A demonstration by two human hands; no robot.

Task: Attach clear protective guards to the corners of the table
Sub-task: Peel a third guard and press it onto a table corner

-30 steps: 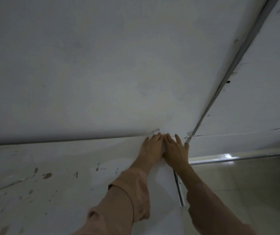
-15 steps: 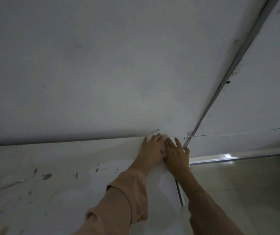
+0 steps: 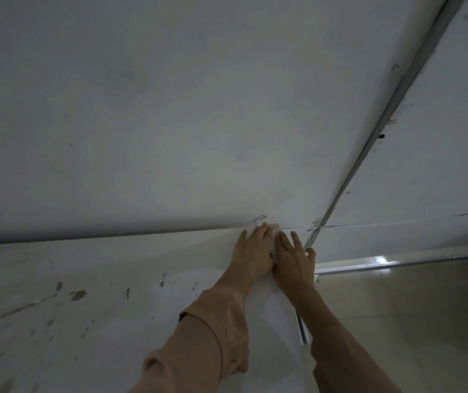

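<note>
At the far corner of the white table (image 3: 113, 279), both hands lie side by side, palms down, fingers stretched out flat rather than curled. The left hand (image 3: 252, 251) presses on the tabletop with its fingertips at the back edge; the right hand (image 3: 292, 259) sits just beside it, touching it. Between them a sliver of the clear corner guard (image 3: 273, 245) shows, mostly hidden under the hands. A small clear tab (image 3: 259, 219) sticks up just beyond the left fingertips. A metal rail (image 3: 391, 109) runs diagonally up the wall
</note>
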